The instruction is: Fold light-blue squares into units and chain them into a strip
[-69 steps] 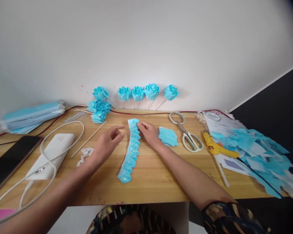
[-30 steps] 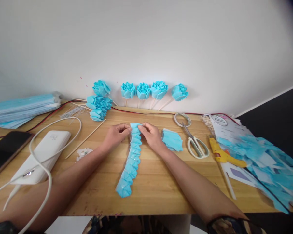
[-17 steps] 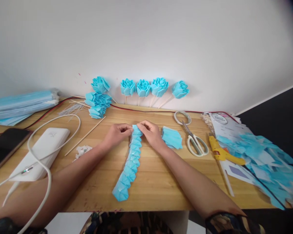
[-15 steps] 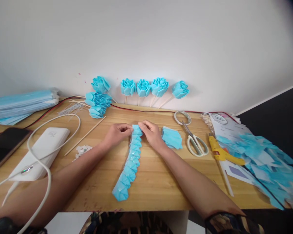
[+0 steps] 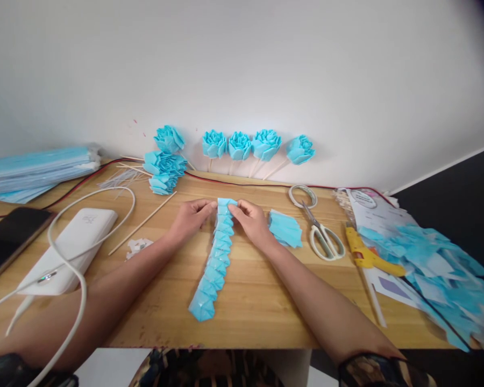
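Observation:
A strip of folded light-blue petals runs lengthwise down the middle of the wooden table, its near end spreading toward the front edge. My left hand pinches the strip's far end at its left corner. At the right corner of that same end, my right hand grips it between thumb and fingers. Just right of my right wrist lies a small pile of blue pieces. Several finished blue flowers on sticks, one of them a rose-like flower, lean against the wall behind.
To the right are scissors, a tape roll, a yellow glue gun and a heap of blue scraps. On the left sit a white power bank with a looping cable, a phone, a thin stick and a stack of blue sheets.
Both hands have drawn the strip slightly away from me, so its far end sits higher and its near end lies farther from the table's front edge.

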Available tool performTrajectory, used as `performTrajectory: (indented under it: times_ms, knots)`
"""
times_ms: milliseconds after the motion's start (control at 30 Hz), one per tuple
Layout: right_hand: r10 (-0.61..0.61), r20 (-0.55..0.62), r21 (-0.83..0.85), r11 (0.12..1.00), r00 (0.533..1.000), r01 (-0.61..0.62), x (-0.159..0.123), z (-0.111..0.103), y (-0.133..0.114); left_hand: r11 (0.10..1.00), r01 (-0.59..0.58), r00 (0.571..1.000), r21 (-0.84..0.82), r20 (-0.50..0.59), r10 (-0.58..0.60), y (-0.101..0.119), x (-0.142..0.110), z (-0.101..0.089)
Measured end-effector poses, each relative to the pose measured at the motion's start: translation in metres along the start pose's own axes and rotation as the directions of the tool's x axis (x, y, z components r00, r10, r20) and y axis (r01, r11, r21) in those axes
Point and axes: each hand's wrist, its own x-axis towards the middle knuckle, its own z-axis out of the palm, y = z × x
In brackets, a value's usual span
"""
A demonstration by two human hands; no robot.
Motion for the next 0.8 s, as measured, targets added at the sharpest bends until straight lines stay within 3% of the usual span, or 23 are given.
performTrajectory:
  times_ms: [300,533,667,800]
  knots:
    - [-0.034,-0.019,-0.003,0.999,0.999,0.034,-0.0023,-0.0007,-0.0055,1.0,0.015,0.998,0.023,0.064,-0.017,0.001,0.0009,0.0003]
    - [0.02,0.038,0.143,0.989,0.999,-0.025,-0.0013,-0.0026,-0.0062,0.997,0.018,1.0,-0.072,-0.006,-0.019,-0.0009,0.0023,-0.0038]
    - [-0.023,0.11,0.091,0.996,0.994,0.013,-0.0023,-0.0027,-0.0085,0.996,-0.005,0.999,-0.087,-0.033,0.002,-0.0052,0.0042,-0.0058]
    - [-0.014,0.075,0.039,0.999,0.997,0.011,-0.0025,-0.0014,-0.0055,0.993,0.003,1.0,-0.116,0.001,-0.003,-0.0062,0.0041,-0.0049]
